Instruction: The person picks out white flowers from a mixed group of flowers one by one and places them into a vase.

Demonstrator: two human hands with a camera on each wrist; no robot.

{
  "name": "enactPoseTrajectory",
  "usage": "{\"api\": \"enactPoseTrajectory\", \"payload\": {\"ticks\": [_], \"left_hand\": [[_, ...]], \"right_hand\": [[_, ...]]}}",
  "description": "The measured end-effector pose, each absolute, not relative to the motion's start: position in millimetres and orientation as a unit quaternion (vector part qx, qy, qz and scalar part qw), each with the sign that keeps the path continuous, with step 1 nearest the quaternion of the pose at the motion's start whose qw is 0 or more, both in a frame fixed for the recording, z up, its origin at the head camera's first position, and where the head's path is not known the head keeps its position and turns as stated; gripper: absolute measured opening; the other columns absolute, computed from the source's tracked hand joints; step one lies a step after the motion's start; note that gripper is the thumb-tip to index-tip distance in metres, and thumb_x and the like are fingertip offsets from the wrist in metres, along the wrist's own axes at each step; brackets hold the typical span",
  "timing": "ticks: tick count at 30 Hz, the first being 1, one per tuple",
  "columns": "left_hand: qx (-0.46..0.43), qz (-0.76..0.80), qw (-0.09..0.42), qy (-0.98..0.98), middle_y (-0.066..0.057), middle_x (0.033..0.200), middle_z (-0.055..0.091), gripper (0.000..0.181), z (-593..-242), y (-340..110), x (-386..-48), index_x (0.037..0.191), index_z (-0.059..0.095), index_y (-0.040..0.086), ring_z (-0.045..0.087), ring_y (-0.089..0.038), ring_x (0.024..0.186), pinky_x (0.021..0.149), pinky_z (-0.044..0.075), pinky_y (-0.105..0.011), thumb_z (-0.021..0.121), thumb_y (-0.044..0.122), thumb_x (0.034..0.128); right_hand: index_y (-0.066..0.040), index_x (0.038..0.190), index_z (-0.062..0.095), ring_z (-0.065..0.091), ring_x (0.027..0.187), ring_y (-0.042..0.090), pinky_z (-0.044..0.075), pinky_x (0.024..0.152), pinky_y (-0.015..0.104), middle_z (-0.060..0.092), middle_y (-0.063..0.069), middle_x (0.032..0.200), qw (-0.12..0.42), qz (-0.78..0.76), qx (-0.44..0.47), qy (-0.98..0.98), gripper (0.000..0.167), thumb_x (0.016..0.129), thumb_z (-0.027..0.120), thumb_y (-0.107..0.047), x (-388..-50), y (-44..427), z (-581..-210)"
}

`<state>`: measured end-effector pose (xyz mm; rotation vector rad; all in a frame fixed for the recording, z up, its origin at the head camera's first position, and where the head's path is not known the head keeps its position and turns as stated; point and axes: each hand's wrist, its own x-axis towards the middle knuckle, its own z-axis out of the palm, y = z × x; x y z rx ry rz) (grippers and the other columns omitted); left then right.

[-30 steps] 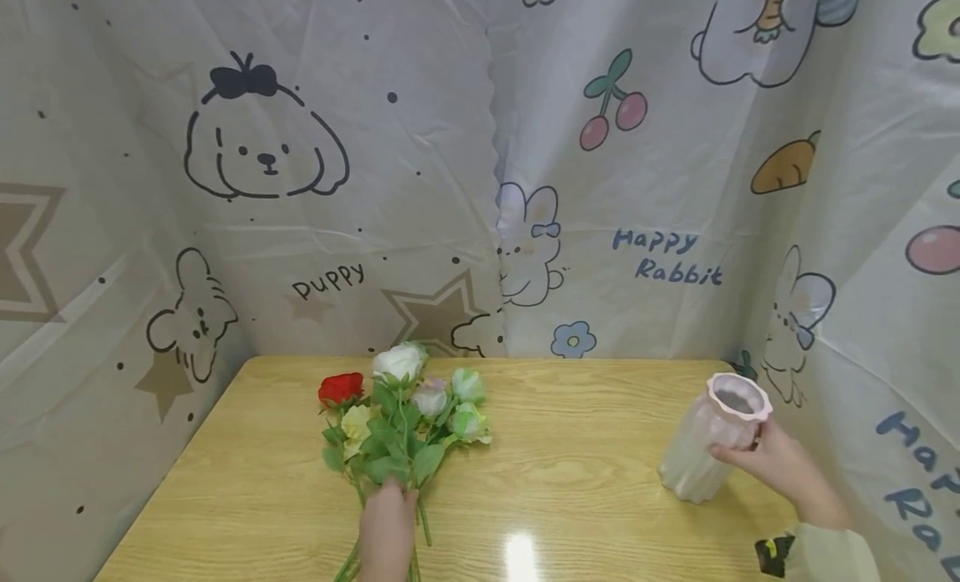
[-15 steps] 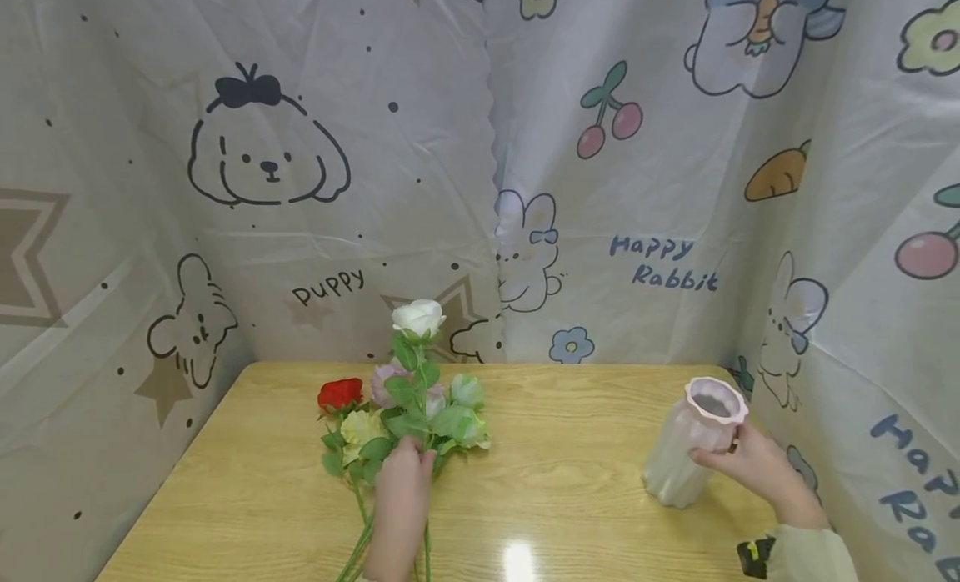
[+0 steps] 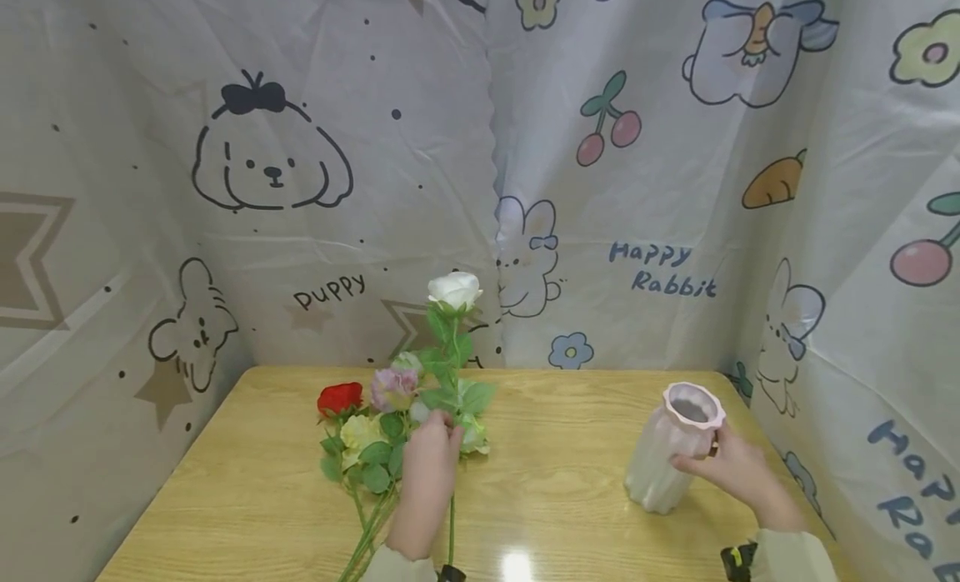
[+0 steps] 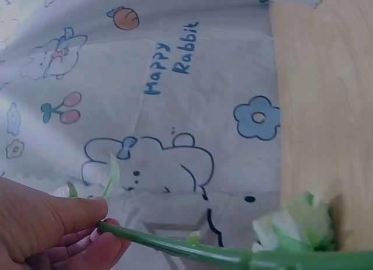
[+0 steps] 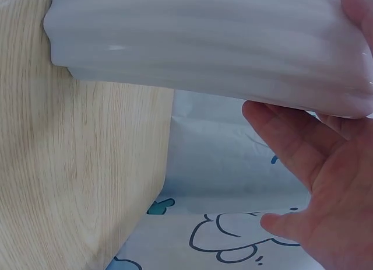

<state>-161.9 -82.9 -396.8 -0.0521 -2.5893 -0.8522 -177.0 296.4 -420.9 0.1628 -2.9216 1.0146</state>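
Here, before a cloth (image 3: pixel 675 190) lettered "Puppy" and "Happy Rabbit", the left hand (image 3: pixel 429 464) pinches a white rose (image 3: pixel 455 290) by its stem (image 4: pixel 175 245) while the right hand (image 3: pixel 733 471) grips a vase (image 3: pixel 662 457).

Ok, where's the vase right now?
In the head view, the vase is toward the right side of the table, in the right hand, right of the flowers.

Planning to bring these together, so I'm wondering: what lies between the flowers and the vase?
Nothing: the head view shows only bare table between the flowers and the vase.
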Motion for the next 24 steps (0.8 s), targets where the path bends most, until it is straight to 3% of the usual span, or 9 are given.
{"api": "enactPoseTrajectory", "payload": {"ticks": [8, 15, 24], "left_hand": [[-0.068, -0.309, 0.243, -0.917, -0.011, 0.068, 0.061, 0.017, -369.5, -55.4, -193.3, 0.084, 0.057, -0.006, 0.057, -0.015, 0.05, 0.042, 0.043, -0.018, 0.066, 0.009, 0.0804], [-0.061, -0.362, 0.213, -0.905, -0.009, 0.075, 0.061, 0.017, -348.9, -28.7, -209.9, 0.09, 0.058, -0.003, 0.057, -0.015, 0.056, 0.045, 0.043, -0.02, 0.062, 0.013, 0.0843], [-0.088, -0.396, 0.229, -0.885, -0.008, 0.074, 0.061, 0.014, -333.1, 5.3, -215.5, 0.09, 0.058, -0.002, 0.056, -0.013, 0.057, 0.046, 0.043, -0.017, 0.062, 0.009, 0.0836]], "right_hand": [[0.003, 0.131, 0.028, 0.051, 0.099, 0.046, 0.046, 0.073, 0.053, 0.045, 0.033, 0.121, 0.024, 0.335, 0.048, -0.941, 0.088, 0.069, 0.074, -0.041, -175.2, 298.9, -422.7], [0.001, 0.134, 0.024, 0.049, 0.102, 0.047, 0.046, 0.074, 0.052, 0.041, 0.033, 0.125, 0.01, 0.346, 0.042, -0.937, 0.093, 0.069, 0.074, -0.041, -175.9, 298.8, -424.5], [0.002, 0.132, 0.028, 0.051, 0.101, 0.045, 0.049, 0.072, 0.047, 0.042, 0.033, 0.124, 0.014, 0.356, 0.044, -0.933, 0.09, 0.067, 0.076, -0.038, -178.7, 296.8, -423.3]]}}
